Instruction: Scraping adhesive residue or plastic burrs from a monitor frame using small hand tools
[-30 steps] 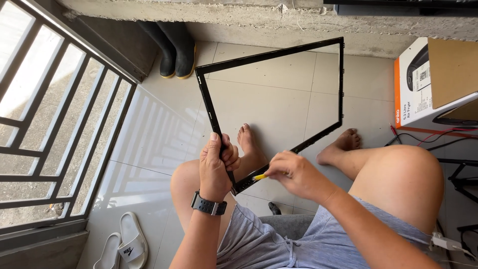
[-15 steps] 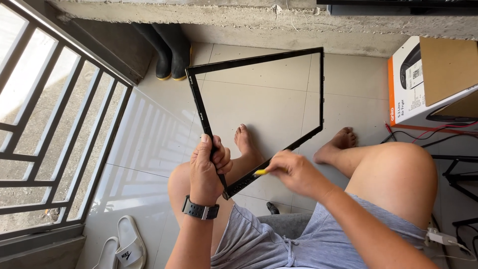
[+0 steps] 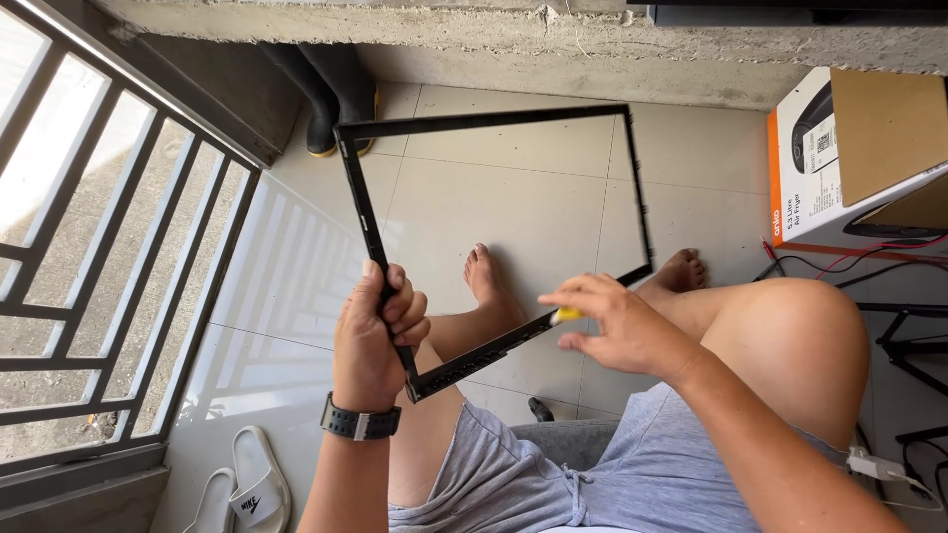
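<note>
Frame [image 3: 494,237]: thin, black, rectangular, empty in the middle, held up in the air above the tiled balcony floor [image 3: 513,197] and over the seated person's bare legs. Small clips or tabs are seen along the inner edge of the near bar.

Left hand [image 3: 375,341] is closed in a fist around the left bar, just above the near-left corner; a dark wristwatch [image 3: 360,422] is worn below it. Right hand [image 3: 617,326] is pinched shut on a small yellow tool [image 3: 565,316], whose tip is set against the near bar. What kind of tool it is cannot be told; only its yellow end shows.

Judgement on technique: the frame looks slender and likely to flex, so the bar should be steadied close to the point being worked, with pressure kept light and in line with the bar. A twist from the left grip could crack a corner.

Surroundings: black rubber boots [image 3: 331,94] by the wall, white sandals [image 3: 252,489] near the railing [image 3: 118,257], cardboard box [image 3: 859,153] at right.
</note>
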